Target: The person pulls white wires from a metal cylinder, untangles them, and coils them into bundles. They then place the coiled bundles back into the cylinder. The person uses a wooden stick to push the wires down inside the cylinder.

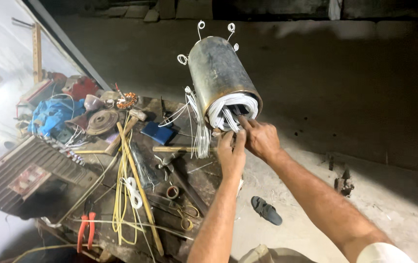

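A dark, cluttered wooden bench carries red-handled pliers, yellow wire strands, brass-handled scissors and a blue flat case.

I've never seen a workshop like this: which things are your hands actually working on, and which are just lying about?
In hand:
metal cylinder
white wire coils
left hand
right hand

Lying about:
red-handled pliers
scissors
yellow tubing
blue cloth
sandal

A rectangular label in faded red and pale tones lies flat on a grey ribbed metal casing, far left of and lower than both grips. A flat dark-blue rectangular packet rests on the worktop, just left of the left grip.
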